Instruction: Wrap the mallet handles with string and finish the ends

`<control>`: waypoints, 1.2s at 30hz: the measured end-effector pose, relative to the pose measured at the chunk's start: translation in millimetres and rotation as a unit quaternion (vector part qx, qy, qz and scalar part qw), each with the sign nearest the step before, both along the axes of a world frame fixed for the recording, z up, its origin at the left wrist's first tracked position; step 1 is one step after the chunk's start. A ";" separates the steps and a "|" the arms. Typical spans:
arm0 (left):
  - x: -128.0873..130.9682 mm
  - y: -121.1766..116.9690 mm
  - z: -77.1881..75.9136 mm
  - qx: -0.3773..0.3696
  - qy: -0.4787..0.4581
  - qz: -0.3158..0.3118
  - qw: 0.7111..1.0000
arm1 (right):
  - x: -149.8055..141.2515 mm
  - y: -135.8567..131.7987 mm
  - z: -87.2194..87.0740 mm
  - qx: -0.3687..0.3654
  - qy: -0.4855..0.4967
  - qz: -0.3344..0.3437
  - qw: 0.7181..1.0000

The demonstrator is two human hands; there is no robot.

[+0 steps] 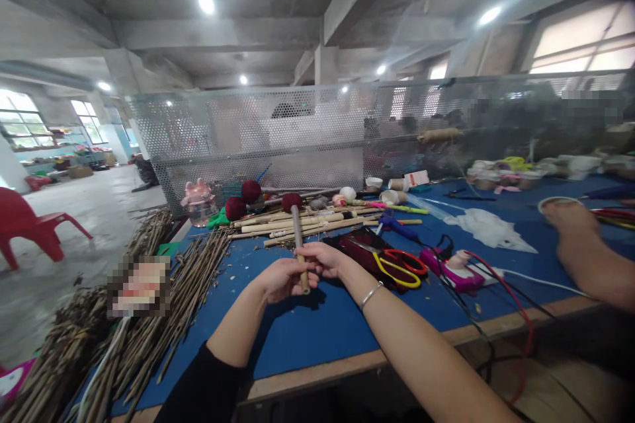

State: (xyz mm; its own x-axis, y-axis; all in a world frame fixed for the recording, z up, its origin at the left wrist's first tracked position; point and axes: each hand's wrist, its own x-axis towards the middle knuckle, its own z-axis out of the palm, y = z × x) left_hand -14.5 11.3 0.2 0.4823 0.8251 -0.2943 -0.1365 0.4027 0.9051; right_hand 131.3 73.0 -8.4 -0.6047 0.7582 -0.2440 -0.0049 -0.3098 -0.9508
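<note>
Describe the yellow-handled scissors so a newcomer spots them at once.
On the blue table, go from the right hand rightward to the dark red cloth. The yellow-handled scissors lie there, before the purple power strip. Their handles are yellow; the neighbouring scissors have red ones.

Your single view looks from your head, forward and down over the near edge of the blue desk (pixel 332 337), close above it.
</note>
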 end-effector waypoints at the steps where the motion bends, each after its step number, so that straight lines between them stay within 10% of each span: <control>1: 0.0 -0.3 -0.7 0.000 0.019 0.008 1.000 | 0.1 1.1 -1.5 -0.001 0.003 -0.004 1.000; 36: -3.9 4.8 -12.2 0.028 0.052 0.042 0.997 | -1.6 -2.5 -0.7 -0.009 0.012 -0.015 1.000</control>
